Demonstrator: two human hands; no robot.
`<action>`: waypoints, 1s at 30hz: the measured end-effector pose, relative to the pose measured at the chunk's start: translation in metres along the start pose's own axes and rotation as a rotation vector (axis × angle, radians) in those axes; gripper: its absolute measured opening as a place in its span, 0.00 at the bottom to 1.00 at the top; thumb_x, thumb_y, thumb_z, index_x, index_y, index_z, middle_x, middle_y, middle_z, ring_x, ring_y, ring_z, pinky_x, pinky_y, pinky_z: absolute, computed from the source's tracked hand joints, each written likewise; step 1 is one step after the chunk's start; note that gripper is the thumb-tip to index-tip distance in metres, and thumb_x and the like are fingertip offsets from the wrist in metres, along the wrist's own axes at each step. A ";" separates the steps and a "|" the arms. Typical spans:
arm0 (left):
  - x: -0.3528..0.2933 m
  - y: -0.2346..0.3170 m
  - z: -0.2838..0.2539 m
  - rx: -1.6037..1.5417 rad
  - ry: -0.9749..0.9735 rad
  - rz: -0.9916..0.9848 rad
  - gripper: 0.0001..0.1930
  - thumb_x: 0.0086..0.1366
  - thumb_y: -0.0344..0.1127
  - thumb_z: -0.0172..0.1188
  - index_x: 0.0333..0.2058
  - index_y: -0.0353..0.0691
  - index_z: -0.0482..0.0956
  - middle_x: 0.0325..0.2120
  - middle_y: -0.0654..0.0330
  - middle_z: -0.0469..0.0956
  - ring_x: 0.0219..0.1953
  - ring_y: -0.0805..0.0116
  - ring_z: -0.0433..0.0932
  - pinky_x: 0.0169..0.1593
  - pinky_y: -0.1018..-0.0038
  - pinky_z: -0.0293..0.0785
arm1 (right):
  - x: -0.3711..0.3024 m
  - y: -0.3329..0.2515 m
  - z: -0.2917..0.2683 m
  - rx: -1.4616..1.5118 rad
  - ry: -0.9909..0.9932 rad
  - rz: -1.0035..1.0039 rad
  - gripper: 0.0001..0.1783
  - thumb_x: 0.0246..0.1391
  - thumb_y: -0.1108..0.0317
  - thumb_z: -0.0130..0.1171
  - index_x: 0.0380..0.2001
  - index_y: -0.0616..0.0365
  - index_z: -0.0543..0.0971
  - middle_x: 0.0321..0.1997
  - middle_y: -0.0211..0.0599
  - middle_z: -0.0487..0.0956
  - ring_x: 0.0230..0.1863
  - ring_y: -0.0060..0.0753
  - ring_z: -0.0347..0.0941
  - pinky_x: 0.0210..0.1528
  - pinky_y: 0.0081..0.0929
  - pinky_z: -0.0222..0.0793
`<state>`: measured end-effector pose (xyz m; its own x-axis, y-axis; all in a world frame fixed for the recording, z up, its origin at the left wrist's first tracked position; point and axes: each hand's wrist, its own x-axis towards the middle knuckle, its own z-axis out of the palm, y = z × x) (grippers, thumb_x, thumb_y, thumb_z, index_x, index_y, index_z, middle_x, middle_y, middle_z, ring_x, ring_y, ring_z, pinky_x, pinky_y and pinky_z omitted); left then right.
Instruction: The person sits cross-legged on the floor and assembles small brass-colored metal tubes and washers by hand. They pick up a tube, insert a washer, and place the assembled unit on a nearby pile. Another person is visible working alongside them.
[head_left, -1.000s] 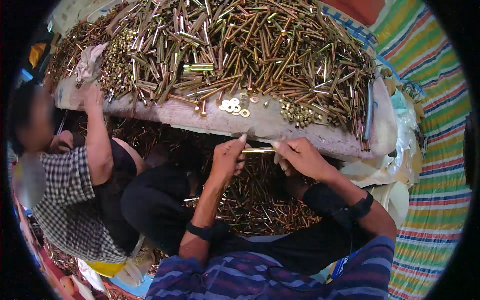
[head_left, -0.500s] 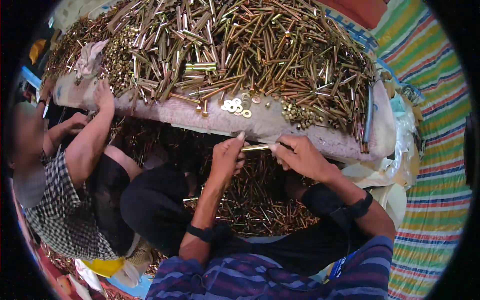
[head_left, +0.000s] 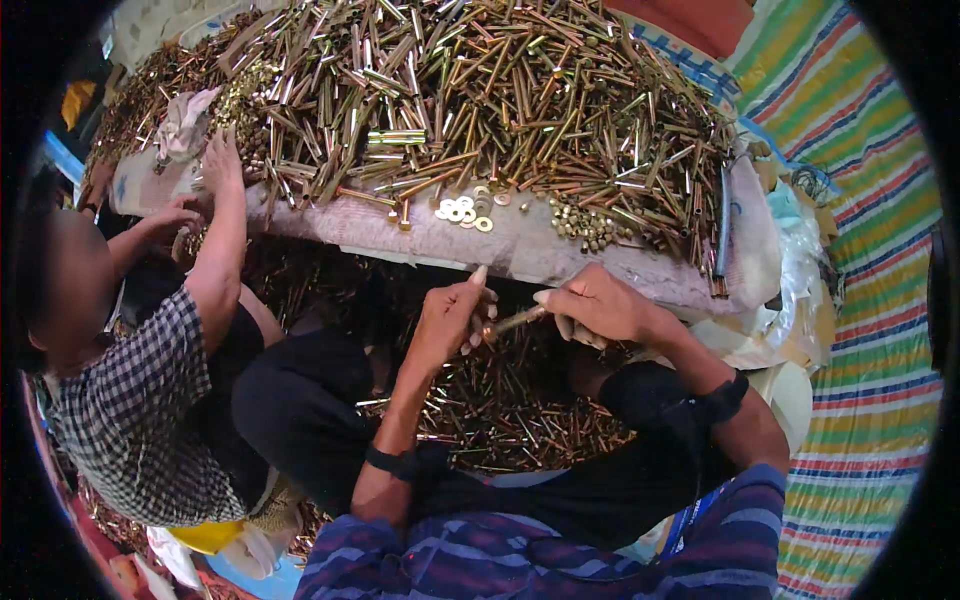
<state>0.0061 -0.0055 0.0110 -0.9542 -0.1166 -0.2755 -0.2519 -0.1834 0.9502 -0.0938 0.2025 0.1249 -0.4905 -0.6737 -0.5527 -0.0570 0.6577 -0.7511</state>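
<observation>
Both hands are clamped on one brass-coloured bolt (head_left: 515, 321), held just below the desk (head_left: 560, 262) edge. The left hand (head_left: 447, 318) pinches one end, the right hand (head_left: 592, 305) the other. Its long axis runs left-right, tilted slightly upward rightward. It looks rigid, dense and smooth; grip the ends firmly.

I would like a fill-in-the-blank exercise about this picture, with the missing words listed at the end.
1. The left hand and the right hand together hold one brass-coloured ____.
2. The small group of flat washers lies on the pale ____, in front of the big pile of bolts.
3. The person on the left wears a ____ shirt.

Missing words: bolt; cloth; checked
</observation>
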 end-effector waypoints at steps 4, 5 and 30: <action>0.003 -0.003 -0.002 0.048 0.096 0.028 0.27 0.75 0.54 0.54 0.32 0.31 0.82 0.17 0.65 0.75 0.13 0.80 0.70 0.16 0.79 0.60 | -0.005 -0.007 -0.002 -0.116 -0.122 0.065 0.31 0.69 0.46 0.52 0.22 0.62 0.81 0.13 0.31 0.74 0.14 0.21 0.71 0.19 0.24 0.67; 0.003 -0.003 -0.003 0.082 0.097 0.058 0.26 0.74 0.53 0.55 0.32 0.32 0.82 0.16 0.65 0.75 0.14 0.80 0.70 0.17 0.79 0.60 | -0.003 -0.008 -0.002 -0.103 -0.065 0.038 0.29 0.68 0.48 0.54 0.22 0.63 0.81 0.14 0.31 0.75 0.15 0.21 0.71 0.20 0.24 0.67; 0.018 -0.017 -0.009 0.086 0.201 0.155 0.17 0.72 0.40 0.59 0.32 0.29 0.82 0.14 0.64 0.73 0.14 0.78 0.70 0.19 0.75 0.63 | 0.178 -0.020 -0.052 -0.893 0.732 -0.477 0.11 0.58 0.65 0.56 0.34 0.63 0.75 0.33 0.59 0.81 0.40 0.64 0.79 0.43 0.56 0.73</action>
<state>-0.0052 -0.0130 -0.0113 -0.9333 -0.3301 -0.1412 -0.1265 -0.0657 0.9898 -0.2253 0.0868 0.0604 -0.6107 -0.7506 0.2523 -0.7912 0.5914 -0.1556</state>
